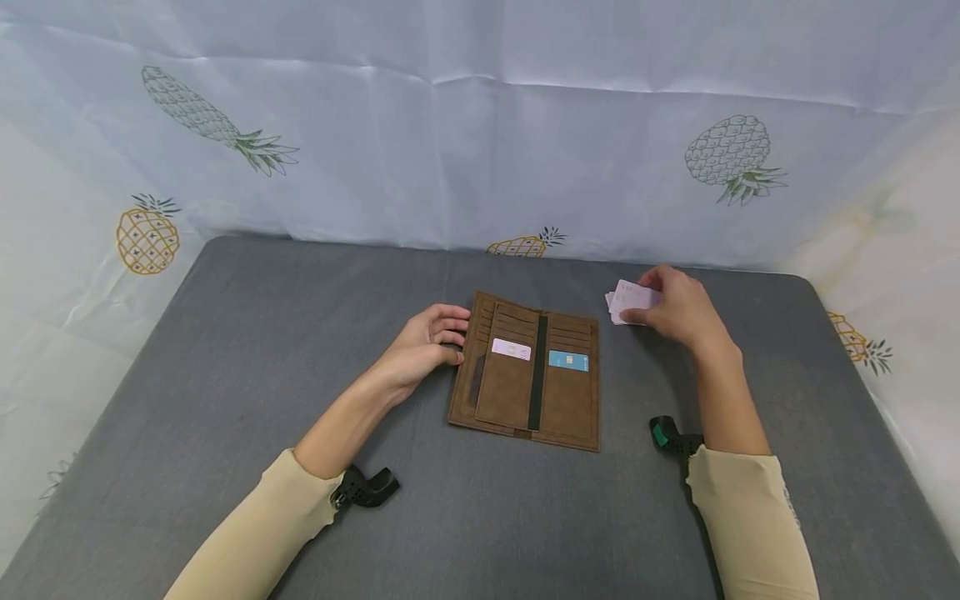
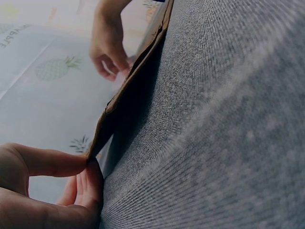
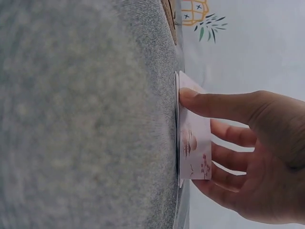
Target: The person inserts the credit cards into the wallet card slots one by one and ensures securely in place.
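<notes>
A brown bifold wallet [image 1: 501, 392] lies spread on the table, a pink card [image 1: 512, 349] in its left-side slots and a blue chip card [image 1: 568, 360] in its right-side slots. My left hand [image 1: 424, 346] pinches the wallet's left edge between thumb and fingers; the left wrist view shows that edge [image 2: 125, 86] raised off the cloth. Right of the wallet, my right hand [image 1: 681, 310] grips a pale pink printed card [image 3: 195, 143] by its edges. Other pale cards [image 1: 610, 302] show beneath it, close to the table; how many is hidden.
The grey cloth-covered table [image 1: 247, 350] ends at the back against a white curtain [image 1: 450, 167] printed with pineapples. A black wrist mount [image 1: 367, 487] sits on the left forearm and another black mount [image 1: 675, 437] on the right.
</notes>
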### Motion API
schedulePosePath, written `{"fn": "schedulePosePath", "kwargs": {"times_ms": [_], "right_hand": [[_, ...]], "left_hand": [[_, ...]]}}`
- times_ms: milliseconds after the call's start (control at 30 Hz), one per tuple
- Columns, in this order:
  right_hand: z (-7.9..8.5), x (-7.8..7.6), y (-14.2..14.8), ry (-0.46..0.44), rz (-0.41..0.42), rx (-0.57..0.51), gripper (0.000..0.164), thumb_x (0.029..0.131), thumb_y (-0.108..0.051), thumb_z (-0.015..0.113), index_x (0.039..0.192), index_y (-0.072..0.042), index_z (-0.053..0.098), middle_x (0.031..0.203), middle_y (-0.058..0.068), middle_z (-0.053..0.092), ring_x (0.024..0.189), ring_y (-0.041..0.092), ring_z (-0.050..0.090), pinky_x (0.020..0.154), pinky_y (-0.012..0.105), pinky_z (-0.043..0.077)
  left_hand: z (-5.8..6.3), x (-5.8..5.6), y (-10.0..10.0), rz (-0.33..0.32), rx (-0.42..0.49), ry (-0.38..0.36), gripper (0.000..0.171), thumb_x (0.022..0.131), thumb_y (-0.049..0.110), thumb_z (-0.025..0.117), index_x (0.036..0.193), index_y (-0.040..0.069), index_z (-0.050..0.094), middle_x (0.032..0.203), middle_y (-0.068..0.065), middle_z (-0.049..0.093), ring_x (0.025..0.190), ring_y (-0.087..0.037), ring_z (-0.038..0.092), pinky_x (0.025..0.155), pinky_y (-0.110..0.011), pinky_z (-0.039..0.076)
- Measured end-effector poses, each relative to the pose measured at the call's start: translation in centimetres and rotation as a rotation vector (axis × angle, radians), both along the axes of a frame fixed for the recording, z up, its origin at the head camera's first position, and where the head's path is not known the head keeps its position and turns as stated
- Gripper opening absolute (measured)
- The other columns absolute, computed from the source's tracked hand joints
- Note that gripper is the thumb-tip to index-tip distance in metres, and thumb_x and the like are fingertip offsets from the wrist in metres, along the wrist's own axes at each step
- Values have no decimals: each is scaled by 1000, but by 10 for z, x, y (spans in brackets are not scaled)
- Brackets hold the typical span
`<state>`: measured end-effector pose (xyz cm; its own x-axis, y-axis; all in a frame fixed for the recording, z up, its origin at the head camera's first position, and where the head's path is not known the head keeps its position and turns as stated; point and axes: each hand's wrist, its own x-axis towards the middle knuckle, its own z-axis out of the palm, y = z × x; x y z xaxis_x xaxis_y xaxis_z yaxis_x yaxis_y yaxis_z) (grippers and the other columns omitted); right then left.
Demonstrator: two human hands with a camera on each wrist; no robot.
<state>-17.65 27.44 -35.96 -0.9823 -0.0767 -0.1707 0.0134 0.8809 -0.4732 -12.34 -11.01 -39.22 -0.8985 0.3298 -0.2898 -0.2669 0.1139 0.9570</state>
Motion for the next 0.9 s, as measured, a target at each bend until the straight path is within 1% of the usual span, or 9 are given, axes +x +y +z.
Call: {"fn": "schedulePosePath", "kwargs": {"times_ms": [133, 367, 433, 533, 600, 700, 800, 833, 900], "right_hand": [[1, 0, -1, 10, 3, -14, 54, 97, -21, 80, 135, 9, 54, 133, 35, 62, 108, 45, 58, 92, 58, 49], [3, 0, -1, 53, 30, -40, 37, 101, -13, 70, 130, 8, 59, 124, 34, 65, 106, 45, 62, 90, 58, 51], [4, 0, -1, 59, 36, -60, 34, 102, -11, 68, 129, 8, 60, 123, 33, 65, 107, 45, 63, 87, 54, 53], [5, 0, -2, 72, 39, -102, 34, 101, -9, 66, 131, 7, 61, 123, 31, 67, 108, 43, 65, 82, 43, 53], [5, 1, -2, 82, 42, -140, 35, 101, -7, 66, 134, 5, 61, 123, 30, 68, 106, 38, 67, 78, 35, 53], [6, 1, -3, 103, 58, -205, 40, 102, -5, 66, 140, 4, 59, 121, 30, 71, 92, 24, 68, 69, 27, 51], [7, 2, -4, 119, 76, -278, 46, 102, -3, 68, 147, 1, 56, 120, 31, 72, 76, 11, 63, 62, 24, 49], [7, 2, -4, 119, 77, -306, 49, 102, -3, 68, 149, 0, 55, 119, 31, 72, 72, 9, 61, 61, 25, 49], [8, 2, -5, 111, 66, -355, 53, 102, -4, 69, 153, -5, 54, 121, 28, 72, 72, 8, 61, 61, 26, 49]], "left_hand": [[0, 0, 0, 0, -3, 0, 67, 92, -18, 60, 154, 2, 47, 149, -18, 53, 116, -23, 56, 85, -24, 54], [0, 0, 0, 1, -9, 0, 67, 92, -18, 60, 154, 2, 47, 149, -18, 53, 116, -24, 56, 85, -24, 54], [1, 0, 0, 2, -8, -1, 67, 92, -18, 59, 154, 2, 47, 149, -18, 53, 116, -23, 56, 85, -24, 54], [0, 0, 0, 1, -10, 2, 67, 92, -18, 59, 155, 2, 47, 150, -19, 53, 116, -24, 56, 85, -24, 54], [0, 1, 0, 1, -12, 3, 67, 92, -18, 59, 155, 2, 46, 150, -19, 53, 117, -24, 56, 85, -24, 54], [0, 1, 0, 1, -14, 5, 67, 92, -18, 59, 155, 2, 46, 150, -19, 53, 117, -24, 56, 85, -24, 55], [0, 1, 0, 2, -14, 6, 67, 92, -19, 59, 155, 2, 46, 150, -19, 53, 117, -24, 56, 85, -24, 55], [0, 0, 0, 2, -14, 7, 67, 92, -19, 59, 155, 2, 46, 150, -19, 53, 116, -24, 56, 85, -24, 55], [-1, 0, 1, 3, -13, 7, 67, 92, -19, 59, 154, 2, 47, 149, -19, 53, 116, -24, 56, 85, -24, 55]]}}
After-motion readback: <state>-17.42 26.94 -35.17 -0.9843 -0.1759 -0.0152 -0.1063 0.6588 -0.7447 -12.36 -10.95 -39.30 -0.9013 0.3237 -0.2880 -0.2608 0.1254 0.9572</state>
